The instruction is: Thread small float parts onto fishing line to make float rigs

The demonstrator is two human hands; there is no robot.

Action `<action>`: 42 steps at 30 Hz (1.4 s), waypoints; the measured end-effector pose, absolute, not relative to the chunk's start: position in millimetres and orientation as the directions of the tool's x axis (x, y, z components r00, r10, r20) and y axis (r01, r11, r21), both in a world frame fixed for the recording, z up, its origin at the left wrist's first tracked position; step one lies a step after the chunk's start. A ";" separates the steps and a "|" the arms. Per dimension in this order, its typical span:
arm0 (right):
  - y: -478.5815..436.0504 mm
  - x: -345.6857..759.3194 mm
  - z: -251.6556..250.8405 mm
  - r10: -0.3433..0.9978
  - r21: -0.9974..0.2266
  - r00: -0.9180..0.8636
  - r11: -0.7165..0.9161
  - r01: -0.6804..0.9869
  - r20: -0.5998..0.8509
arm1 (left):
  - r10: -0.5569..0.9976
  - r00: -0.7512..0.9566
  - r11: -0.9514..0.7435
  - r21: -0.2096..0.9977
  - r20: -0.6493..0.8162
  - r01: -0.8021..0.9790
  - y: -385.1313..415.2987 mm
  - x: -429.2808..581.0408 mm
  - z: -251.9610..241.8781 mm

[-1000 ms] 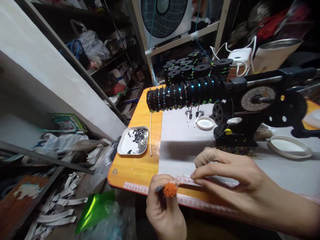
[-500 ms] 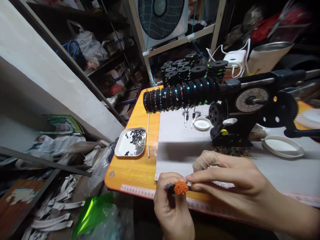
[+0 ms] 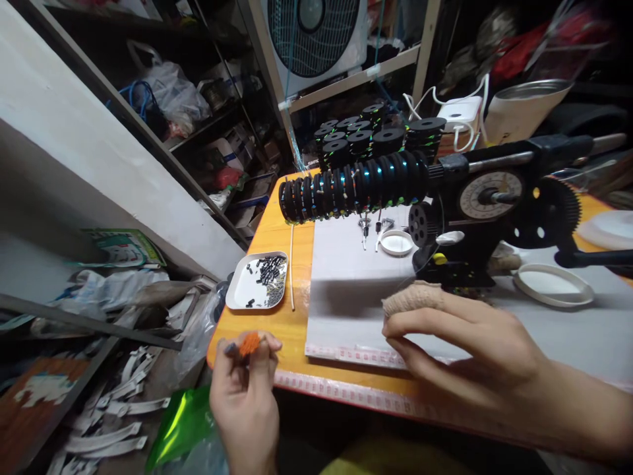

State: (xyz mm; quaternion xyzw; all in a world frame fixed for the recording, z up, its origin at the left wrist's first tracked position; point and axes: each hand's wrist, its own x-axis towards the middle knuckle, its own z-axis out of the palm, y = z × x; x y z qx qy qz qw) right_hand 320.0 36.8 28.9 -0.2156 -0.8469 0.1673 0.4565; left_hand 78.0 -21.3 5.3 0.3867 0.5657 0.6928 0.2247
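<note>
Left hand (image 3: 247, 396): fingers curled, grasping two bundles; thumb and fingertips close round them.
Orange-ended bundle (image 3: 250, 343): in the left-hand fingers, ends showing above the thumb; held off the table, not resting on it.
Grey-blue bundle (image 3: 231, 349): just left of the orange one, same grip; blurred, ends not countable.
Right hand (image 3: 459, 363): thumb and finger pinched, tips meeting or nearly so; cannot tell if a thin strand is between them.
Finger wrap (image 3: 413, 300): tan, round the uppermost right-hand finger.
Gap: right fingertips well apart from the left-hand bundles, over the white sheet (image 3: 331, 336).
Step in hand: looks like mid-handling of fine strands, left hand acting as holder, right as picker; my judgement.
Next move calls for: left grip firm enough to keep the two colours separate, right pinch tight and light, since anything this fine would slip or tangle easily.
Wound black cylinder (image 3: 356, 188): beyond both hands' fingers, on the black machine (image 3: 469, 244), touched by neither hand.
Tray (image 3: 240, 287): beyond the left fingers, small black and grey pieces inside, untouched.
Thin pale rod (image 3: 291, 270): just right of the tray, beyond the left fingertips.
Printed strip (image 3: 346, 390): table edge, between the two hands.
</note>
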 end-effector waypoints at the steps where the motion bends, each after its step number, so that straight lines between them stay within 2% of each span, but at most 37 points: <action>1: 36.8 319.9 30.0 0.522 -0.486 -0.495 0.848 0.211 0.695 | 0.770 -0.567 -0.126 0.941 0.292 0.313 -20.2 61.9 3.7; 2: 36.6 319.4 31.8 0.532 -0.499 -0.498 0.840 0.211 0.685 | 0.820 -0.492 -0.019 0.872 0.293 0.488 -18.8 47.4 1.5; 4: 36.0 317.8 36.8 0.566 -0.534 -0.490 0.816 0.221 0.663 | 0.913 -0.283 0.011 0.676 0.293 0.737 -15.6 25.9 -3.7; 6: 36.2 316.3 41.6 0.607 -0.572 -0.481 0.785 0.237 0.633 | 0.933 -0.125 -0.079 0.532 0.337 0.843 -12.9 16.6 -8.0; 8: 37.2 315.7 44.5 0.632 -0.601 -0.477 0.762 0.242 0.610 | 0.882 -0.127 -0.116 0.471 0.453 0.874 -12.5 20.3 -9.4; 10: 38.1 315.9 45.3 0.649 -0.624 -0.477 0.744 0.239 0.592 | 0.778 -0.263 -0.087 0.514 0.570 0.854 -15.4 35.5 -7.9; 12: 38.2 316.3 44.6 0.665 -0.646 -0.473 0.727 0.233 0.578 | 0.710 -0.427 -0.101 0.682 0.560 0.725 -20.6 58.9 -5.4; 14: 37.4 316.3 42.8 0.682 -0.668 -0.462 0.709 0.227 0.568 | 0.797 -0.480 -0.167 0.897 0.367 0.408 -26.0 85.9 -4.0; 15: 37.0 316.1 41.6 0.690 -0.678 -0.454 0.700 0.223 0.564 | 0.862 -0.440 -0.173 0.962 0.251 0.211 -28.1 99.1 -3.8; 17: 36.8 315.4 38.8 0.704 -0.702 -0.445 0.682 0.208 0.553 | 0.946 -0.313 -0.116 0.990 0.086 -0.079 -30.4 122.3 -4.1; 19: 37.4 314.4 35.9 0.710 -0.726 -0.446 0.665 0.173 0.545 | 0.975 -0.220 -0.035 0.978 -0.011 -0.206 -30.6 139.2 -3.8; 23: 39.0 313.8 33.2 0.712 -0.750 -0.445 0.650 0.123 0.543 | 0.985 -0.154 0.047 0.982 -0.076 -0.183 -28.1 155.1 0.1; 29: 35.1 312.3 35.9 0.700 -0.703 -0.405 0.690 0.171 0.588 | 0.978 -0.164 -0.121 0.990 0.131 0.067 -26.9 165.0 1.1; 31: 34.0 311.2 36.0 0.694 -0.693 -0.401 0.699 0.175 0.599 | 0.970 -0.209 -0.122 0.992 0.126 0.031 -28.4 169.0 -2.4; 35: 34.8 312.1 32.3 0.667 -0.668 -0.402 0.726 0.163 0.627 | 0.946 -0.325 -0.091 0.972 0.017 -0.214 -30.3 171.5 -11.5; 38: 37.0 314.9 28.2 0.643 -0.651 -0.439 0.743 0.158 0.628 | 0.943 -0.305 -0.227 0.931 0.136 -0.287 -28.7 165.4 -15.5; 42: 39.6 316.0 26.5 0.630 -0.635 -0.466 0.753 0.172 0.621 | 0.857 -0.361 -0.450 0.875 0.367 -0.178 -26.9 155.5 -16.2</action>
